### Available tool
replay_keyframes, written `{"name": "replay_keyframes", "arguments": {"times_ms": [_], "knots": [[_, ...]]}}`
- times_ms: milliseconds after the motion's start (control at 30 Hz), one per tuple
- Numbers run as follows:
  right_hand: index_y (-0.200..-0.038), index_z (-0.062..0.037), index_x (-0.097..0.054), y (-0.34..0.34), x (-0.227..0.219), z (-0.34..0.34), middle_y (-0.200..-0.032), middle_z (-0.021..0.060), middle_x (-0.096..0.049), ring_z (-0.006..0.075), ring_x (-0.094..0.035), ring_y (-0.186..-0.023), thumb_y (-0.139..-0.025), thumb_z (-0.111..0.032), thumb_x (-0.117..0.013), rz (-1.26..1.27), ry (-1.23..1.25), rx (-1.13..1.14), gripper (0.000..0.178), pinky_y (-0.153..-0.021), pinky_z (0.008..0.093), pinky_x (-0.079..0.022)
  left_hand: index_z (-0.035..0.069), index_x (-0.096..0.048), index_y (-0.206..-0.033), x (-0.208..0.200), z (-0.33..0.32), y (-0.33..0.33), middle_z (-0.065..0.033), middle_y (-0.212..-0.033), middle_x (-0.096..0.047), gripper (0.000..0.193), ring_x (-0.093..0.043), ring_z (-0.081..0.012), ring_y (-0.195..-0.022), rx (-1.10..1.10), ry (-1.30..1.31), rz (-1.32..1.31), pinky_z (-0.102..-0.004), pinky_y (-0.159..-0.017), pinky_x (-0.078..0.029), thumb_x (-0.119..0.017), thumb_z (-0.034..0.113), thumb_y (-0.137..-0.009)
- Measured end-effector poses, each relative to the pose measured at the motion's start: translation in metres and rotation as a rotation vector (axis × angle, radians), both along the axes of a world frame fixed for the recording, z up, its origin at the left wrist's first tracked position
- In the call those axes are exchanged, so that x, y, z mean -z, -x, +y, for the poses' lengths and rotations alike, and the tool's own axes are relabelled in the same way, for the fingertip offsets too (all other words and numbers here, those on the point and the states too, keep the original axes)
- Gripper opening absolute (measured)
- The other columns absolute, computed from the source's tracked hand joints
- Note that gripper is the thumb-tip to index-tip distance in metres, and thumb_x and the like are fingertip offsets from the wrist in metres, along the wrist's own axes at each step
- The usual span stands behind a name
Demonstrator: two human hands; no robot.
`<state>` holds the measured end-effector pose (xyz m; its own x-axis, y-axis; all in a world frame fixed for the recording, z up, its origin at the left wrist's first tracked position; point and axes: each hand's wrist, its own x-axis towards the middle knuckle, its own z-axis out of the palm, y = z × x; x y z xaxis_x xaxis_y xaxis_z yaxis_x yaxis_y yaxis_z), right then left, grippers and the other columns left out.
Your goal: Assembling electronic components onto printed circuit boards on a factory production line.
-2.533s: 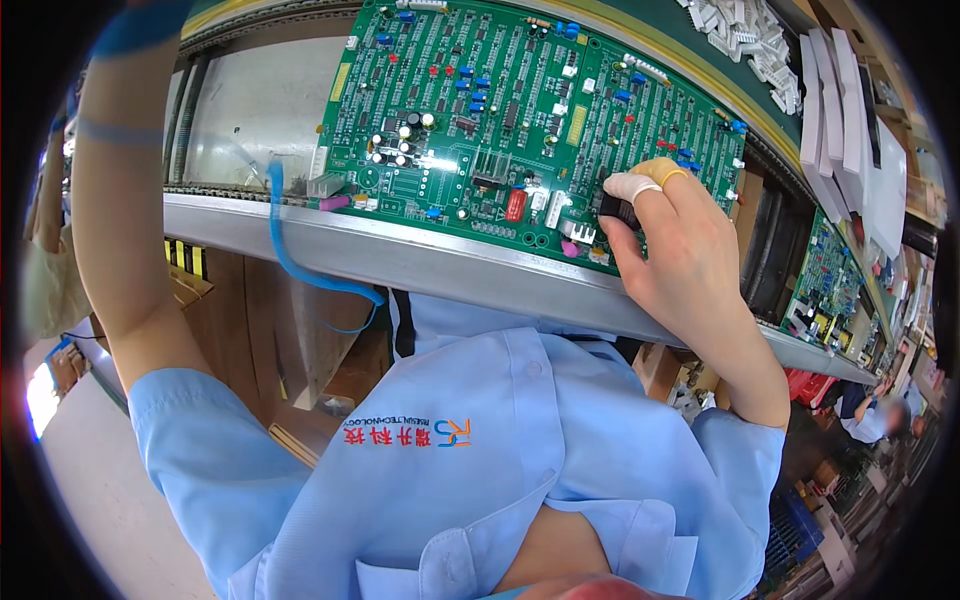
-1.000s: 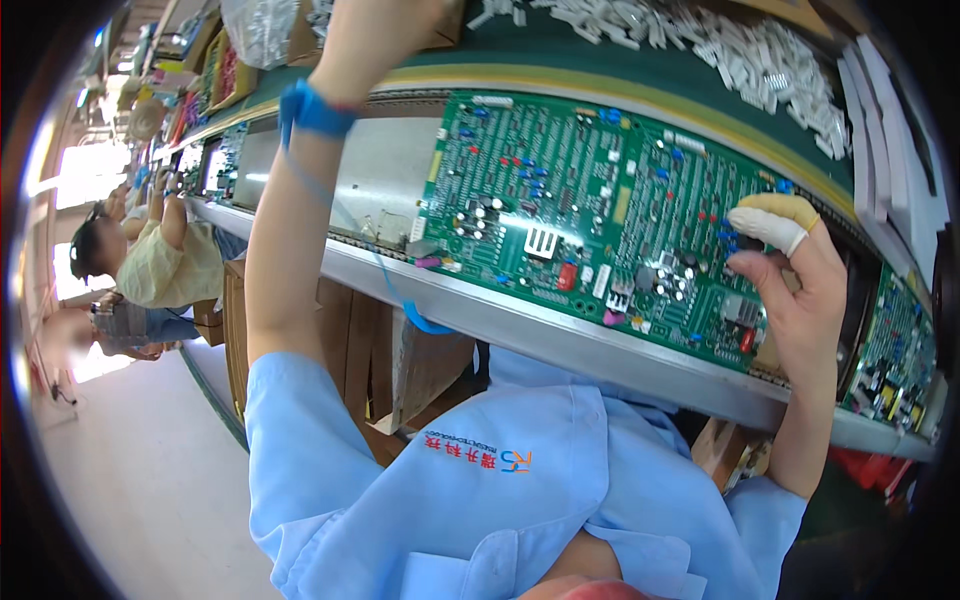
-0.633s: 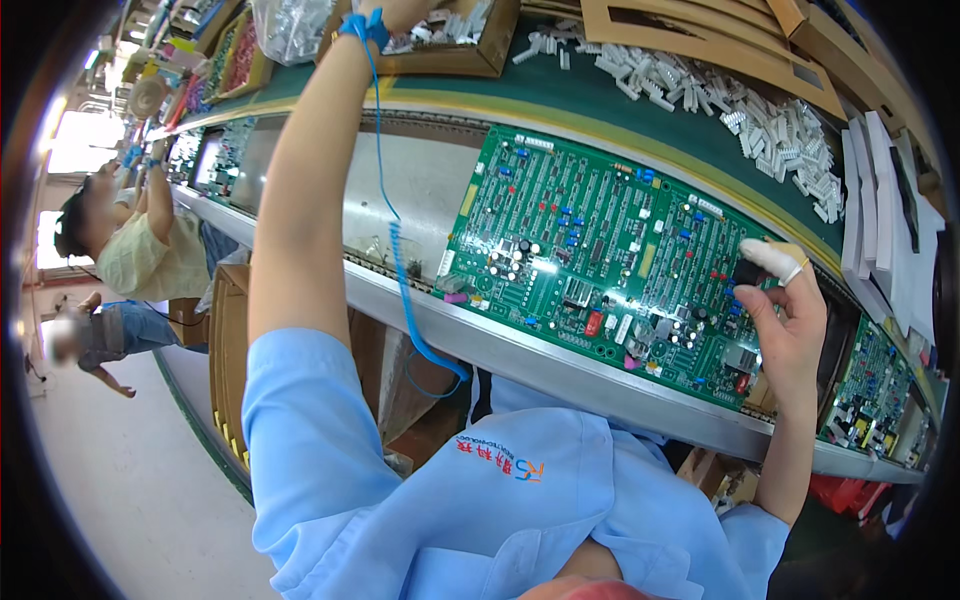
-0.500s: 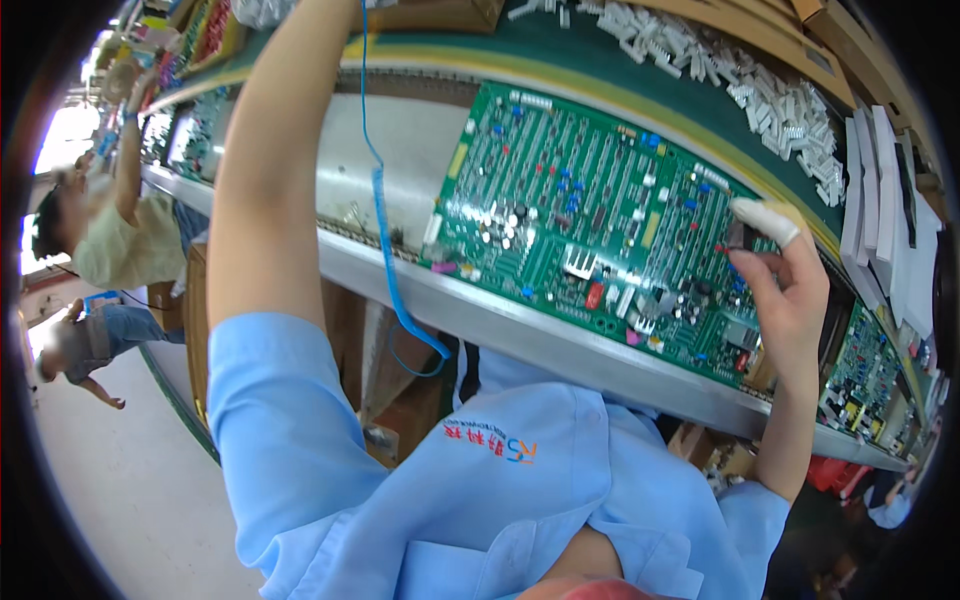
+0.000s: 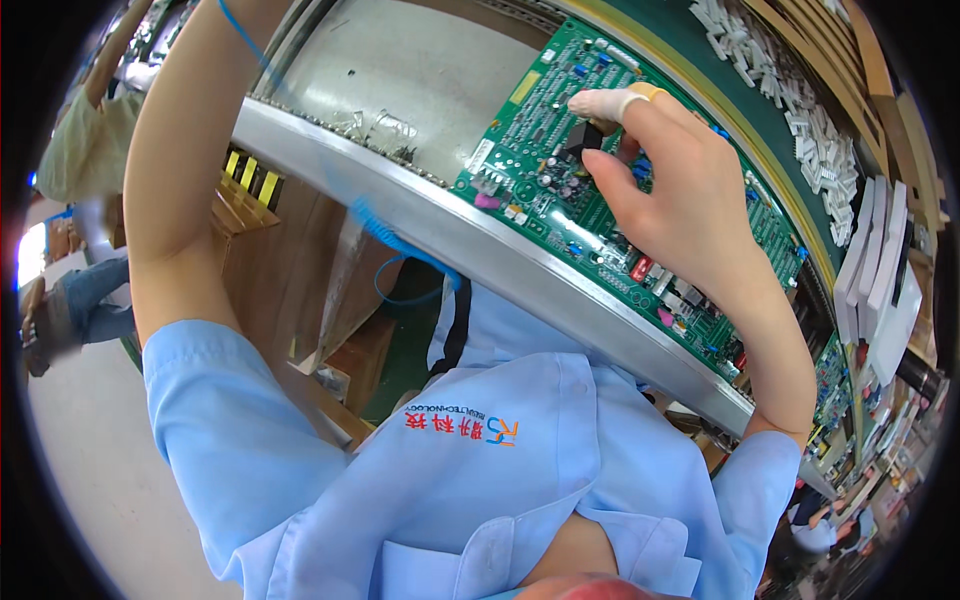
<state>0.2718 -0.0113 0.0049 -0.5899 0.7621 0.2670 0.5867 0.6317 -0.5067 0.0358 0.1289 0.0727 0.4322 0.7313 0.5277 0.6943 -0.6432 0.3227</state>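
My right hand (image 5: 685,175) reaches in over the left part of a large green circuit board (image 5: 590,225). Its thumb and forefinger pinch a small black block-shaped component (image 5: 580,138), held just over the board's mounted parts; whether it touches them I cannot tell. White covering wraps the forefinger's tip. Only my left forearm (image 5: 190,130) shows, stretching out past the upper left edge, so that hand is hidden. A blue coiled cord (image 5: 375,222) hangs near this arm.
A metal rail (image 5: 480,240) runs along the board's near side. Behind lie many loose white pieces (image 5: 825,170) on a green surface. White panels (image 5: 870,250) stand upright at the right, near cardboard boxes (image 5: 890,100). Another person (image 5: 90,150) is at the far left.
My right hand has moved left across the board with the black component still pinched. The view has shifted, and my left hand remains outside it.
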Motion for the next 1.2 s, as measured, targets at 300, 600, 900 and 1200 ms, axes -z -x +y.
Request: {"name": "replay_keyframes", "arguments": {"times_ms": [300,600,900,1200], "knots": [[-0.101,-0.0115,-0.068,0.034,0.006,-0.004,-0.084,0.0035,-0.063,0.0226,-0.062,-0.066,-0.077,-0.012,-0.073,-0.239,-0.091,-0.072,0.025,-0.056,0.0352,-0.048,0.000,-0.069,-0.111,0.014,-0.071,0.026,-0.0040,-0.072,-0.065,0.026,-0.059,-0.0077,-0.062,0.025,0.412,-0.191,-0.0208,-0.060,-0.051,-0.067,0.014,-0.090],[-0.098,-0.0097,-0.068,0.038,0.004,-0.011,-0.083,0.0047,-0.063,0.0249,-0.063,-0.068,-0.077,-0.012,-0.073,-0.318,-0.098,-0.081,0.022,-0.056,0.0367,-0.049,-0.004,-0.068,-0.108,0.022,-0.095,0.034,-0.0094,-0.085,-0.069,0.022,-0.065,-0.0127,-0.071,-0.082,0.401,-0.295,-0.0247,-0.067,-0.054,-0.063,0.009,-0.091],[-0.080,-0.0037,-0.064,0.041,0.004,-0.015,-0.077,0.0102,-0.060,0.0280,-0.065,-0.073,-0.076,-0.010,-0.068,-0.293,-0.139,-0.085,0.008,-0.058,0.0389,-0.052,-0.004,-0.069,-0.106,0.012,-0.126,0.017,-0.0150,-0.098,-0.072,0.025,-0.068,-0.0207,-0.088,-0.034,0.575,-0.094,-0.0292,-0.081,-0.054,-0.070,0.007,-0.083],[-0.111,-0.0091,-0.070,0.011,-0.020,-0.008,-0.091,0.0044,-0.069,0.0167,-0.059,-0.065,-0.077,-0.018,-0.076,-0.140,-0.069,0.033,0.036,-0.057,0.0322,-0.047,0.004,-0.071,-0.102,0.043,-0.133,0.013,-0.0132,-0.089,-0.069,0.019,-0.061,-0.0289,-0.092,0.188,0.656,0.087,-0.0375,-0.095,-0.040,-0.066,0.011,-0.085]]}}
